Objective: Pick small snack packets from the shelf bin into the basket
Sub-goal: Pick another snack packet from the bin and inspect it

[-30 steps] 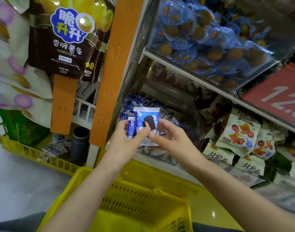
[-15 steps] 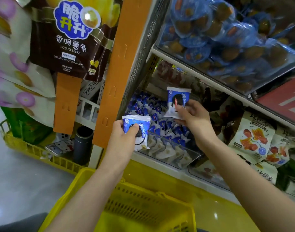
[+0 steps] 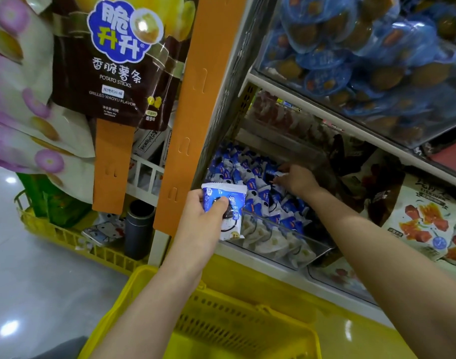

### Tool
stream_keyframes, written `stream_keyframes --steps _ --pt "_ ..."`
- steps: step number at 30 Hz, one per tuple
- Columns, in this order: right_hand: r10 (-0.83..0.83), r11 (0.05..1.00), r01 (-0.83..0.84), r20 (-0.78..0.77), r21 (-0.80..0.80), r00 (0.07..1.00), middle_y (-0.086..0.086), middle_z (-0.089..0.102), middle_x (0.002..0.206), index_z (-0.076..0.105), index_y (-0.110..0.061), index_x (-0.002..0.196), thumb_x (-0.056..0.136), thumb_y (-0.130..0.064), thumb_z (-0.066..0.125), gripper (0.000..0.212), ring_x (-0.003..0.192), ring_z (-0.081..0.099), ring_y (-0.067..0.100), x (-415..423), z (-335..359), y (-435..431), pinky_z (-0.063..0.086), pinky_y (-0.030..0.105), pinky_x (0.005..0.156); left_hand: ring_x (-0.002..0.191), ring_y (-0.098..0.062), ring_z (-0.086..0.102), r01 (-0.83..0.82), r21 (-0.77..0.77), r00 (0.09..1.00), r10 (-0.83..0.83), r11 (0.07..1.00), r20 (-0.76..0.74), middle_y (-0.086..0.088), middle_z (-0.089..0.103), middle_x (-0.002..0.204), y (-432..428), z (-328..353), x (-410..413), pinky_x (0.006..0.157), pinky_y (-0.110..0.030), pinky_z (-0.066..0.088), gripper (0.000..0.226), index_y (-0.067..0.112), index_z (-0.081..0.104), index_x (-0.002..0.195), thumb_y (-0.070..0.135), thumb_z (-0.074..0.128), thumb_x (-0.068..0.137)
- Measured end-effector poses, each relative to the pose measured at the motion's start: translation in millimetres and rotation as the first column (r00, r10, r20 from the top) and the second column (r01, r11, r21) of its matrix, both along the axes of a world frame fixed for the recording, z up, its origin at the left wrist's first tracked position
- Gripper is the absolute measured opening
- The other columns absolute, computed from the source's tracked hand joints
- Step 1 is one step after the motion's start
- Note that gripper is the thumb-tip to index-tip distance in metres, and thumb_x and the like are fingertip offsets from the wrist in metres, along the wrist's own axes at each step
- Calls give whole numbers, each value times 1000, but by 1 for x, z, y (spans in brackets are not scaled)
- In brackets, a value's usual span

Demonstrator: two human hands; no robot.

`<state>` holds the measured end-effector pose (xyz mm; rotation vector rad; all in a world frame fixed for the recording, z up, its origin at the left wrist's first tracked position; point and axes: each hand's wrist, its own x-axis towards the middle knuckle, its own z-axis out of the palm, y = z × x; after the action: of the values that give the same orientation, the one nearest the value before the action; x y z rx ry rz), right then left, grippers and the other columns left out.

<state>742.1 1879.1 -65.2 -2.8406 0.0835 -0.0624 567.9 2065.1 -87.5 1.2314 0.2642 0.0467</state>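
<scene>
Now left hand (image 3: 201, 221) grips blue-white packet (image 3: 230, 203); right hand (image 3: 298, 180) fingers (image 3: 280, 167) pinch second packet (image 3: 272, 174) inside bin (image 3: 286, 246).

I wear the only camera on my head, and it faces forward and down, close to the shelf bin (image 3: 286, 244) ahead, with the yellow basket (image 3: 250, 307) at the frame's lower edge.

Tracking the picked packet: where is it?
Head view: packet held in the left hand, beside the clear bin, above the yellow basket.
</scene>
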Motion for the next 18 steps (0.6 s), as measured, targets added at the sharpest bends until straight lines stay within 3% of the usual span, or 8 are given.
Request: stream_keyframes --steps 3,6,9,13,16,18 --pt "-24 995 23 12 92 1000 14 62 103 51 -7 125 91 -21 58 38 80 57 20 7 -8 9 42 27 68 49 13 56 20 -7 1000 -20 1000 -6 7 59 85 0 0 0 40 -7 41 12 22 46 107 21 49 95" --pt "-51 978 52 -8 201 999 10 61 87 50 -7 123 91 -17 58 35 60 51 11 12 -13 11 39 19 49 51 13 57 19 -20 1000 -19 1000 -1 5 61 86 0 0 0 40 -6 40 14 21 47 109 21 49 95" --pt "-75 957 83 -40 278 996 5 55 77 49 -6 122 90 -17 60 36 54 49 10 13 -15 8 39 16 40 54 8 60 13 -29 1000 -13 999 2 6 61 87 0 -2 0 41 -6 41 13 22 47 108 22 49 95" --pt "-113 918 63 104 391 988 13 59 107 57 -5 110 88 -17 61 26 79 50 13 12 -21 4 40 23 69 71 -1 58 5 -25 1000 -5 1000 4 6 60 90 -2 -3 1 42 -5 40 14 24 45 108 22 49 95" --pt "-162 888 78 150 453 975 12 60 101 59 -4 103 87 -18 63 21 84 51 16 12 -25 2 41 26 72 73 -1 58 -5 -10 1000 5 1000 10 5 59 92 -2 -4 1 43 -4 40 14 24 44 107 21 50 95" --pt "-131 901 93 60 423 990 9 58 93 57 -7 94 86 -18 64 15 86 53 18 12 -25 1 45 29 77 66 1 60 -7 -5 1000 7 1000 17 6 59 90 -2 -4 1 43 -4 40 13 24 44 106 20 50 95"
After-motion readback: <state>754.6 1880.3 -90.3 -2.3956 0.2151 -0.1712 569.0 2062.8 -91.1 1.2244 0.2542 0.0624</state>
